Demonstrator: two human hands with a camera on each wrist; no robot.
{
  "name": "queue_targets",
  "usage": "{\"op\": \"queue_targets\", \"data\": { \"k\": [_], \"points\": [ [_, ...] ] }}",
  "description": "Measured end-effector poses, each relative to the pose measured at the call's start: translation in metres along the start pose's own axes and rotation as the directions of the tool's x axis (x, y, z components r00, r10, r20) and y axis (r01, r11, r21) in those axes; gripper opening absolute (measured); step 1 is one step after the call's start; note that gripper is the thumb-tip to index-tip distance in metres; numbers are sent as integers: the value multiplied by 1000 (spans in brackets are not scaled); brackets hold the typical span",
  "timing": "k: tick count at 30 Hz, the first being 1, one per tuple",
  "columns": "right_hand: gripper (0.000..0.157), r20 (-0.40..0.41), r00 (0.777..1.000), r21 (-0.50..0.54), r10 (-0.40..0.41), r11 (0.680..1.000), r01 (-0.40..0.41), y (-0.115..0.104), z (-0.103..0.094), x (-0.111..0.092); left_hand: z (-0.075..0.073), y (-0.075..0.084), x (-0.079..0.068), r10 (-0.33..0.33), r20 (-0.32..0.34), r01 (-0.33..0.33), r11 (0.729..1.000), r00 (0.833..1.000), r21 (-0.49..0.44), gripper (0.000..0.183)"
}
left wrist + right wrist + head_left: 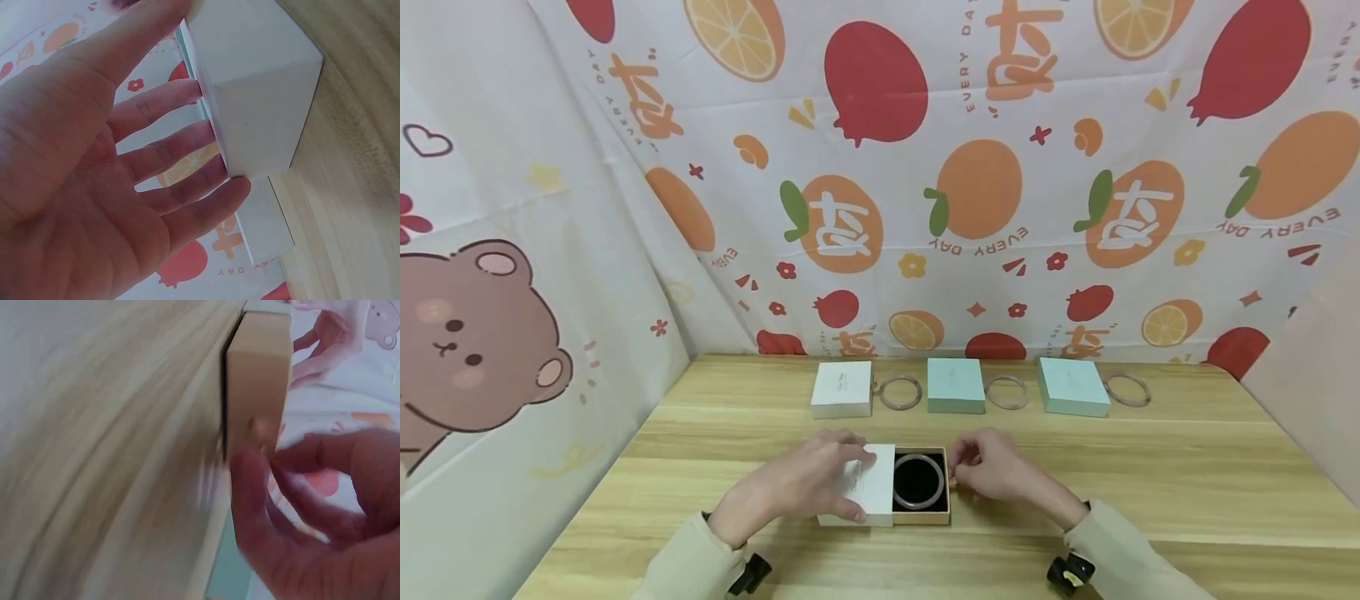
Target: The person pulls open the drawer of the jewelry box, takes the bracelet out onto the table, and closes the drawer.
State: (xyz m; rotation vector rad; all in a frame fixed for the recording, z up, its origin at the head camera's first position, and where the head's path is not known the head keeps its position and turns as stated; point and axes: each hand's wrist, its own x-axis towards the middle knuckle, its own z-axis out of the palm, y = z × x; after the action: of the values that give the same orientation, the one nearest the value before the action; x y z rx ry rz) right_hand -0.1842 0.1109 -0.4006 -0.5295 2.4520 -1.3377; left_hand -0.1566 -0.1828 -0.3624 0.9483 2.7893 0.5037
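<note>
On the table before me lies a white box sleeve, its tan drawer partly out to the right. A greyish translucent bangle lies on the drawer's black lining. My left hand holds the sleeve across its top, thumb toward the near edge; the left wrist view shows several fingertips along the white side. With thumb and finger, my right hand pinches a small pull at the drawer's end. That pull looks blurred in the right wrist view and is mostly behind the fingers.
Along the back of the table stand another white box and two mint boxes. Beside each lies a bangle. A fruit-print cloth hangs right behind the table, with a bear-print cloth at the left.
</note>
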Motion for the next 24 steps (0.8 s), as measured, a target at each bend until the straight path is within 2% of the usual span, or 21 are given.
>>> {"op": "queue_targets", "data": {
  "k": [3, 5, 7, 12, 15, 19, 21, 24],
  "points": [
    [6, -112, 991, -107, -73, 992, 61, -6, -1, 1, 1, 1, 0, -8, 7, 8, 1000, 1000, -2, 66],
    [5, -144, 981, -181, -131, 978, 104, -10, 0, 3, 2, 1, 1, -16, 5, 16, 1000, 1000, -5, 66],
    [5, -124, 976, -242, -181, 959, 147, -13, 3, 5, 2, 1, 1, -23, 0, 23, 1000, 1000, -2, 66],
    [4, -42, 974, -367, -221, 911, 191, -19, 17, 8, 3, -1, 2, -20, -8, 20, 1000, 1000, 5, 65],
    [1, -42, 967, -452, -252, 868, 207, -21, 24, 10, 3, -2, 1, -14, -12, 14, 1000, 1000, 0, 65],
    [11, -48, 953, -542, -299, 809, 226, -24, 31, 13, 3, -3, 1, -17, -13, 17, 1000, 1000, -7, 65],
    [12, -52, 951, -559, -303, 798, 224, -25, 34, 15, 3, -4, 1, -21, -10, 20, 1000, 1000, -8, 65],
    [8, -69, 952, -564, -299, 799, 210, -25, 36, 18, 3, -5, 1, -18, -7, 18, 1000, 1000, -8, 65]
  ]
}}
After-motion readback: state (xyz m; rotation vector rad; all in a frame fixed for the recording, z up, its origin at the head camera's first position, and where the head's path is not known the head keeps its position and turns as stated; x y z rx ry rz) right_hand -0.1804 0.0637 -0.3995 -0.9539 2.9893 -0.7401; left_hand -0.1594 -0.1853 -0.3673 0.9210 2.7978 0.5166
